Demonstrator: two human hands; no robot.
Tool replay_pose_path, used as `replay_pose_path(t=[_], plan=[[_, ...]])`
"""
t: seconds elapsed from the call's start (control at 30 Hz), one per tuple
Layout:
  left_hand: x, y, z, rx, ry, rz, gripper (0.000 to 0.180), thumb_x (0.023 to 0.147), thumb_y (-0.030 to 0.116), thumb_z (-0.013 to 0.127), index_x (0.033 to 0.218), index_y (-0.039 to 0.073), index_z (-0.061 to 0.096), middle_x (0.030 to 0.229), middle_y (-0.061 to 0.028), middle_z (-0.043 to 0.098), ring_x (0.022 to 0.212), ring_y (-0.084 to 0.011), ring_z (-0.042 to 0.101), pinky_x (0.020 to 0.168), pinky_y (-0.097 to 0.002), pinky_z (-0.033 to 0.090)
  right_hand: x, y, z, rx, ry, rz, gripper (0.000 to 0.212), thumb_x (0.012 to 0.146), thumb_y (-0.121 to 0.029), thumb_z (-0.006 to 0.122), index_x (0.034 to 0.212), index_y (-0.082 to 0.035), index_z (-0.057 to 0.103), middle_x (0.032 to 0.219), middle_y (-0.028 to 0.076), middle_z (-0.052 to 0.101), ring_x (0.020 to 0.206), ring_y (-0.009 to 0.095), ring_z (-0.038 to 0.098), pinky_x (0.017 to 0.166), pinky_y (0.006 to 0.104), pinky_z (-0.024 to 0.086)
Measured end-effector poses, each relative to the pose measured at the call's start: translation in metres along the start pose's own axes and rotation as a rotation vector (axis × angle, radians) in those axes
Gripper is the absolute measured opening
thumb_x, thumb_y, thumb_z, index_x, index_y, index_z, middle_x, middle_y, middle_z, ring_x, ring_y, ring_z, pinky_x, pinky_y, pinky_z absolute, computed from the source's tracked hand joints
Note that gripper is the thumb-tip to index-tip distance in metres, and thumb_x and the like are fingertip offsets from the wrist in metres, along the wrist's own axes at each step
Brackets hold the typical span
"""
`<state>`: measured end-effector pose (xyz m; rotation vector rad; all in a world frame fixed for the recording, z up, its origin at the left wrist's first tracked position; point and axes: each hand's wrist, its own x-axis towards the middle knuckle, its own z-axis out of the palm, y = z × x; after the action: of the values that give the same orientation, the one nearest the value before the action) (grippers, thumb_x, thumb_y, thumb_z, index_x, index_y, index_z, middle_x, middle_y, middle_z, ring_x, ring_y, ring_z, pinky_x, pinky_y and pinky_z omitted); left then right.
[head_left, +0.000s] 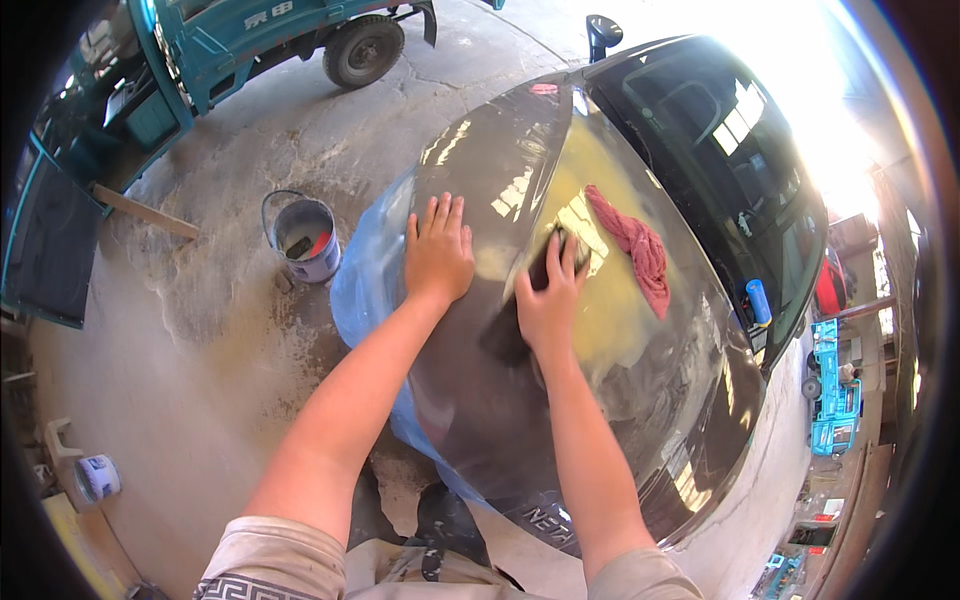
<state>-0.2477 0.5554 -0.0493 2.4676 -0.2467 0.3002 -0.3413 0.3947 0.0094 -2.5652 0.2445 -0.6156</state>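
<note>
A dark brown, shiny car body panel (470,390) stretches out in front of me, with a yellowish patch (610,330) on its middle. My left hand (439,250) lies flat on the panel near its left edge, fingers extended and holding nothing. On the border of the yellow patch, my right hand (548,295) is curled over a dark block (541,268) pressed against the surface; the palm hides part of it. A crumpled pinkish-red cloth (636,250) rests on the patch, just right of that hand. Blue plastic sheeting (375,275) hangs along the panel's left side.
On the concrete floor to the left stands a bucket (318,262) with a handle and something red inside. A teal truck (250,40) is parked beyond it, near a wooden plank (145,211). A blue cylinder (759,302) sits by the car's dark window (690,120). Another bucket (98,478) is at far left.
</note>
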Motion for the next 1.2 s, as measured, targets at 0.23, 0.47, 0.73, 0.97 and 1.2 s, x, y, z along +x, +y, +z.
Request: replay_pose_path(t=[0.23, 0.47, 0.73, 0.97, 1.2], plan=[[-0.006, 0.007, -0.002, 0.029, -0.005, -0.029, 0.056, 0.115, 0.029, 0.045, 0.167, 0.008, 0.048, 0.176, -0.0114, 0.045, 0.166, -0.0288, 0.035, 0.137, -0.0537, 0.022, -0.012, -0.001, -0.004, -0.031, 0.000, 0.009, 0.078, 0.091, -0.027, 0.072, 0.162, 0.001, 0.054, 0.176, 0.026, 0.039, 0.163, 0.060, 0.023, 0.133, 0.0590, 0.028], [0.000, 0.001, 0.001, -0.019, 0.025, 0.011, 0.055, 0.115, 0.027, 0.047, 0.166, 0.007, 0.050, 0.174, -0.0118, 0.047, 0.165, -0.0293, 0.037, 0.136, -0.0546, 0.024, 0.019, 0.000, 0.011, -0.043, 0.053, 0.040, 0.080, 0.091, -0.030, 0.074, 0.162, 0.002, 0.054, 0.178, 0.027, 0.036, 0.163, 0.060, 0.021, 0.135, 0.0604, 0.023], [-0.004, 0.013, 0.001, 0.005, 0.034, -0.013, 0.054, 0.114, 0.025, 0.047, 0.165, 0.007, 0.051, 0.174, -0.0119, 0.048, 0.165, -0.0292, 0.037, 0.136, -0.0546, 0.024, 0.017, 0.014, 0.001, -0.046, 0.002, 0.032, 0.078, 0.092, -0.028, 0.072, 0.162, 0.001, 0.054, 0.177, 0.026, 0.038, 0.163, 0.059, 0.022, 0.135, 0.0587, 0.024], [-0.003, -0.005, -0.002, -0.026, 0.052, -0.022, 0.052, 0.114, 0.024, 0.048, 0.163, 0.007, 0.055, 0.172, -0.0121, 0.050, 0.163, -0.0297, 0.040, 0.135, -0.0540, 0.026, 0.006, 0.010, 0.011, -0.044, 0.040, 0.041, 0.080, 0.093, -0.030, 0.073, 0.162, 0.004, 0.052, 0.180, 0.027, 0.031, 0.164, 0.061, 0.017, 0.134, 0.0644, 0.022], [0.003, 0.003, 0.001, -0.047, 0.114, -0.006, 0.050, 0.112, 0.022, 0.051, 0.159, 0.006, 0.059, 0.168, -0.0123, 0.056, 0.160, -0.0302, 0.045, 0.134, -0.0534, 0.028, 0.013, -0.009, 0.009, -0.036, 0.035, 0.091, 0.077, 0.092, -0.028, 0.071, 0.161, 0.003, 0.055, 0.178, 0.027, 0.036, 0.165, 0.058, 0.020, 0.134, 0.0575, 0.025]])
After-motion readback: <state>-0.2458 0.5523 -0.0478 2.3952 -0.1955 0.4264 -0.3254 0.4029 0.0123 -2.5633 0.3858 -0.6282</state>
